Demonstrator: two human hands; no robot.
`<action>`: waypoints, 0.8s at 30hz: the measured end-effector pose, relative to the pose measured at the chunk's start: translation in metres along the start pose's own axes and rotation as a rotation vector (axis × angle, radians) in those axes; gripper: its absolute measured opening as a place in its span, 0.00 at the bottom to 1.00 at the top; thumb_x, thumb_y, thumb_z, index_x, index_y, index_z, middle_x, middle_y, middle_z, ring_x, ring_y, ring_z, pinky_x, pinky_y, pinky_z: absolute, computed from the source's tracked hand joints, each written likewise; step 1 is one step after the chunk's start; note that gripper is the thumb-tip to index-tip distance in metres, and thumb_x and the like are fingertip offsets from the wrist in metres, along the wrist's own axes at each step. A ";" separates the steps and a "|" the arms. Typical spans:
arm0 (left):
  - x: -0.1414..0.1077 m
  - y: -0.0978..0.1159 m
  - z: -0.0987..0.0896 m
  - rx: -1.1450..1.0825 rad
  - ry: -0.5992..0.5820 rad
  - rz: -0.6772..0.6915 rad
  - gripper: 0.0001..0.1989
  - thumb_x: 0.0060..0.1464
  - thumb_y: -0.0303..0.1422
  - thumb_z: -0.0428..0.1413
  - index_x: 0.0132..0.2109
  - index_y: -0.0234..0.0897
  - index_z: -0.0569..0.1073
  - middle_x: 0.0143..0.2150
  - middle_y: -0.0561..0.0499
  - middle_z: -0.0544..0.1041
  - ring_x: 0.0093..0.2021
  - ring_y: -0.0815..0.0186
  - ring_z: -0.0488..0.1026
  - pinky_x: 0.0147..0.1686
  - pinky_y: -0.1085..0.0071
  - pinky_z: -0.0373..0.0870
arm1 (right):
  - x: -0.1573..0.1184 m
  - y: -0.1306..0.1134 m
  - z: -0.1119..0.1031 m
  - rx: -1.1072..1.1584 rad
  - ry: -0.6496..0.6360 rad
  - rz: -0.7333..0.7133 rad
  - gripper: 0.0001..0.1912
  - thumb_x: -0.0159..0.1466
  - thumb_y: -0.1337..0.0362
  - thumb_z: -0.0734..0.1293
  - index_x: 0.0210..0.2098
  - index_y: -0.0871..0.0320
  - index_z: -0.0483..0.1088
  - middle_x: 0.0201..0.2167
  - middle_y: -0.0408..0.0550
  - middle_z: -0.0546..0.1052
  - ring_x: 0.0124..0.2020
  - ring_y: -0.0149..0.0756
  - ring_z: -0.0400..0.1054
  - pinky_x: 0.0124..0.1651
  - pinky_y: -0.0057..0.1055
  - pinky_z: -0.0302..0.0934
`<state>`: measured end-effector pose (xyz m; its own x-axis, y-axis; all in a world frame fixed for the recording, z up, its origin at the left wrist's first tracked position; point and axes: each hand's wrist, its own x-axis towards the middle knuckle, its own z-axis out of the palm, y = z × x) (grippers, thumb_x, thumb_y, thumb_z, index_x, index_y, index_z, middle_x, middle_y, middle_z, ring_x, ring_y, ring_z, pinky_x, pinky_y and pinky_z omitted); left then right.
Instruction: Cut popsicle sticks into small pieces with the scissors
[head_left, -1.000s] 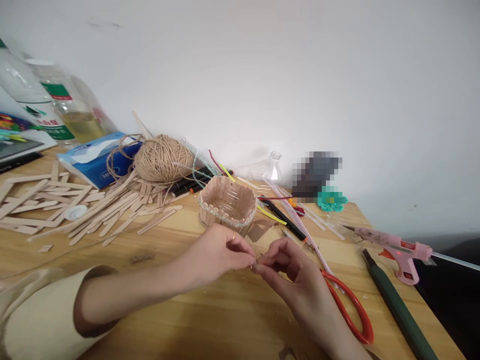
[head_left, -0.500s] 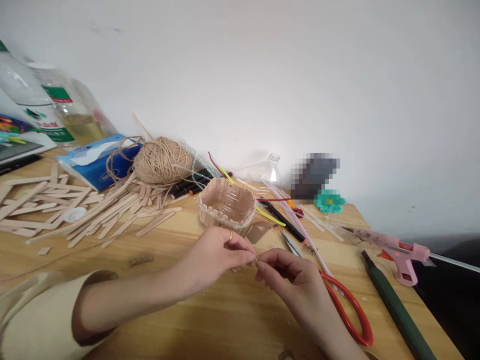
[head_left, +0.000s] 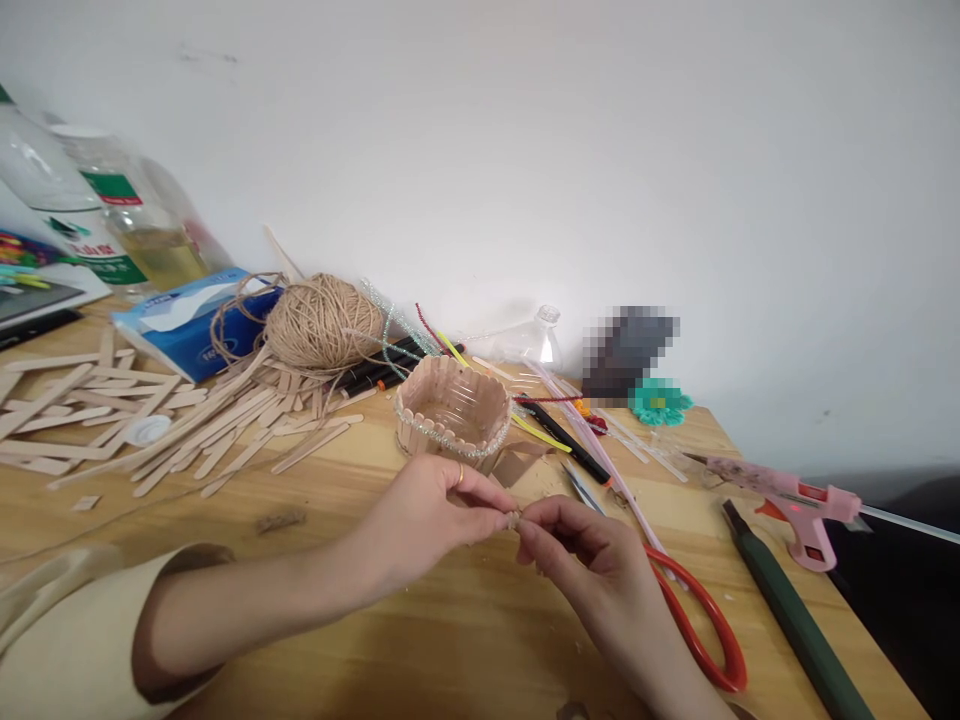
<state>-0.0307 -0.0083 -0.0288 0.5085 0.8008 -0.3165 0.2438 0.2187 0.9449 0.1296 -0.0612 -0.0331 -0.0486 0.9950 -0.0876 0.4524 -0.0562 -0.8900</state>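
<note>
My left hand (head_left: pixel 450 510), with a ring on one finger, pinches a small piece of tan twine (head_left: pixel 513 520) between thumb and fingertips. From the other side my right hand (head_left: pixel 581 550) pinches the same small piece, the fingertips of both hands nearly touching. Just beyond my hands stands a small basket of wooden sticks (head_left: pixel 453 405) with a sparkly silver trim around its outside. Red-handled scissors (head_left: pixel 720 630) lie partly under my right hand, their blades pointing away.
Left: loose craft sticks (head_left: pixel 75 410), a twine ball (head_left: pixel 324 322), a blue tissue pack (head_left: pixel 202 325) and bottles (head_left: pixel 157 235). Right: a pink glue gun (head_left: pixel 795 500), a dark green tool (head_left: pixel 795 620) and a teal flower (head_left: pixel 660 402). A black marker (head_left: pixel 570 445) lies beyond the scissors.
My fingertips have shifted slightly, and more of the small twine piece shows between them. The basket and the things around it have stayed in place.
</note>
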 end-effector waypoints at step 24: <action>-0.001 0.000 0.000 0.008 0.038 -0.039 0.10 0.43 0.30 0.57 0.35 0.34 0.78 0.31 0.52 0.80 0.34 0.65 0.74 0.35 0.73 0.67 | 0.000 0.001 0.002 -0.013 -0.006 -0.005 0.13 0.59 0.58 0.61 0.23 0.58 0.66 0.19 0.42 0.68 0.22 0.31 0.61 0.24 0.26 0.53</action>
<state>-0.0317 -0.0091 -0.0279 0.4667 0.8125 -0.3493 0.2696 0.2454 0.9312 0.1277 -0.0616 -0.0348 -0.0559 0.9947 -0.0862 0.4638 -0.0506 -0.8845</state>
